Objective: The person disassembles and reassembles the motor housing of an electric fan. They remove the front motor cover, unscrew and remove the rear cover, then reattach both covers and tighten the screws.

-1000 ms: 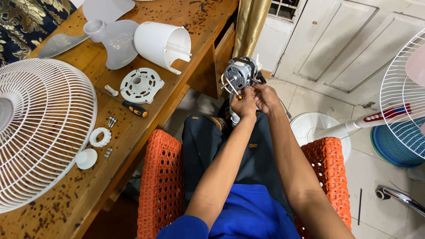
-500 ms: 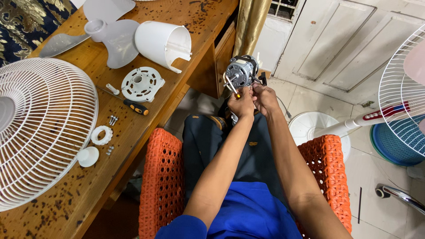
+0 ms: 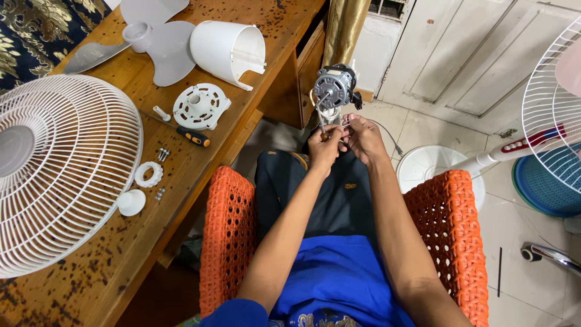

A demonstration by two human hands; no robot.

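The person sits in a woven chair (image 3: 230, 242) with a wooden table (image 3: 121, 266) on their left. Both hands meet out in front of the knees, the left hand (image 3: 324, 151) touching the right hand (image 3: 362, 138), and the fan motor (image 3: 331, 86) stands just beyond and above them. On the table, a fan grille (image 3: 60, 175) lies nearest the person, at the table's left edge. Right of it sit a small cap (image 3: 131, 202) and a ring nut (image 3: 149, 174), with a screwdriver (image 3: 192, 136) farther on. Behind that lies a round motor plate (image 3: 201, 106), then the motor housing (image 3: 227, 51) on its side, with the fan blade (image 3: 160, 45) to its left. On the floor to the person's right stands another fan (image 3: 554, 121), its round base (image 3: 433, 166) just beside the chair.
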